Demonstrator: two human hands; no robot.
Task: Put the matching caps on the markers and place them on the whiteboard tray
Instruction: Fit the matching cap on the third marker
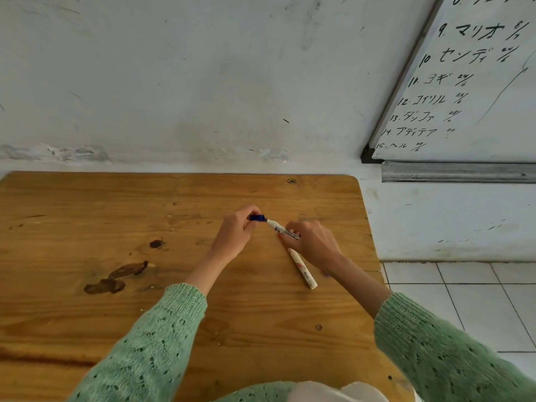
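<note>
My right hand (311, 242) grips a white marker (280, 228) by its barrel, tip pointing up-left. My left hand (235, 232) pinches a blue cap (257, 218) right at that marker's tip; I cannot tell if the cap is fully seated. A second white marker (303, 269) with red print lies on the wooden table (116, 227) just below my right hand, its upper end hidden under the hand. A small bit of red shows under my right fingers. The grey whiteboard tray (458, 172) runs along the wall at the upper right.
The whiteboard (478, 82) with black handwriting hangs above the tray. The table's right edge ends before the tray, with white floor tiles (464, 300) below the gap. Dark stains mark the table's left half.
</note>
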